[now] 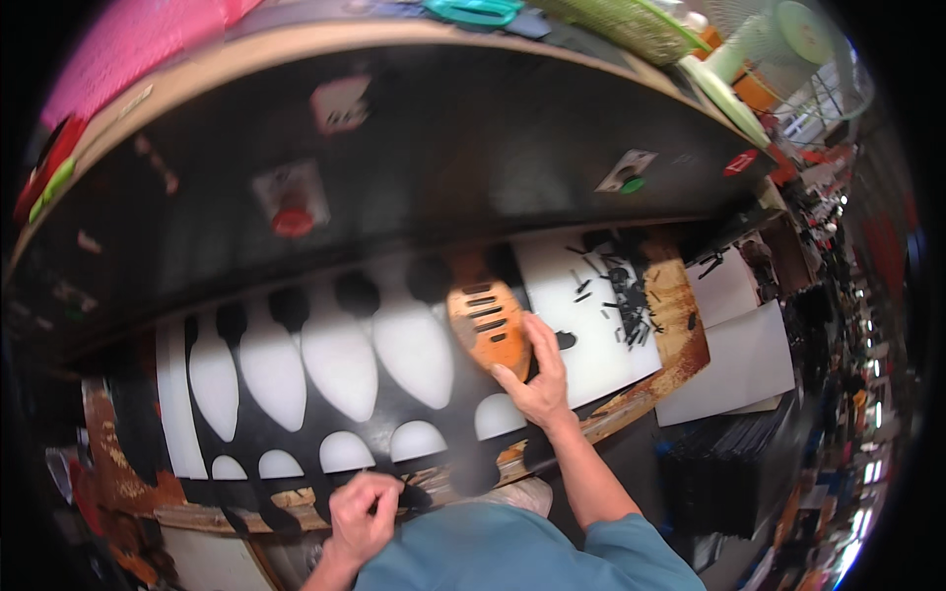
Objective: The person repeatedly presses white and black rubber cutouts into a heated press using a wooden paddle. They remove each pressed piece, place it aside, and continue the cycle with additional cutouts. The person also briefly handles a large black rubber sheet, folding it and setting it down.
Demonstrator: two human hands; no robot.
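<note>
My right hand (pixel 544 379) grips the side of an orange sole-shaped cutting die (pixel 490 330) with several dark slots across it, the thumb at its near end. The die rests on a black sheet (pixel 296 428), which has sole-shaped openings and half-round ones along its near edge. A white board (pixel 567 379) shows through these openings and lies bare on the right. Close to the sheet's near edge, my left hand (pixel 365 512) is curled closed, and whatever is inside its fingers is hidden.
Above the board stretches a wide black machine beam (pixel 443 138) with a red button (pixel 291 221) and a green button (pixel 633 184). Small black scraps (pixel 626 300) litter the board's right part. White sheets (pixel 734 364) and a dark stack (pixel 714 473) stand farther right.
</note>
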